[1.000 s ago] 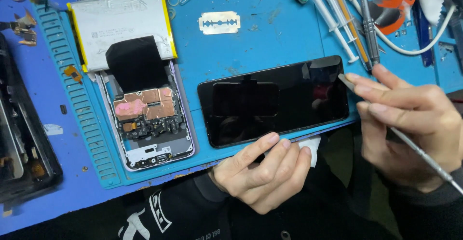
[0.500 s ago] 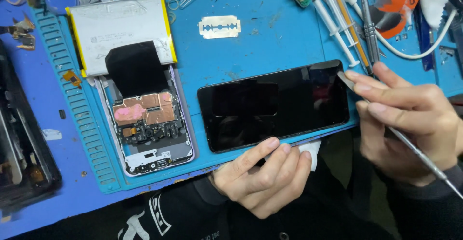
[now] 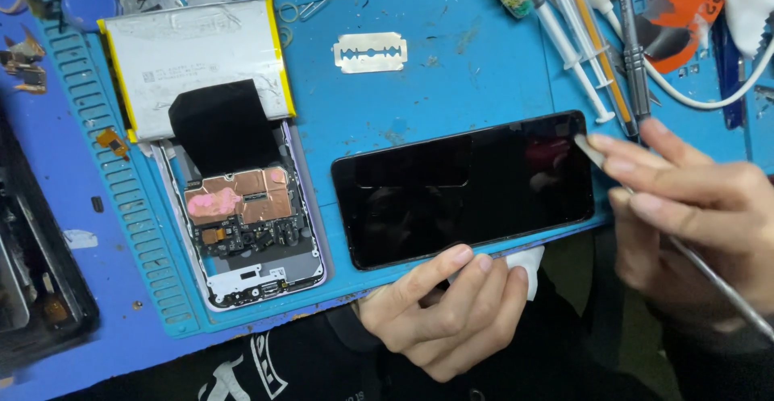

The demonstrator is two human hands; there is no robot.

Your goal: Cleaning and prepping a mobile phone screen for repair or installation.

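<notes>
A black phone screen panel (image 3: 463,187) lies flat on the blue work mat (image 3: 451,87). My left hand (image 3: 443,312) rests at the mat's near edge, its forefinger touching the panel's lower rim and a white tissue (image 3: 524,264) under the fingers. My right hand (image 3: 693,216) grips a thin metal pry tool (image 3: 709,276) like a pen, with the tip at the panel's right edge. To the left sits an opened phone body (image 3: 242,224) with copper shields and a circuit board exposed. A silver battery (image 3: 193,50) with yellow edges is folded out above it.
A razor blade (image 3: 371,52) lies on the mat above the panel. Syringes (image 3: 564,38), a screwdriver (image 3: 633,54), a white cable and an orange piece crowd the upper right. A black tray (image 3: 32,280) stands at the left edge. Small parts and a blue disc lie at upper left.
The view has shifted slightly, so everything sits a touch lower and more to the right. Both hands keep their hold and place on the panel.
</notes>
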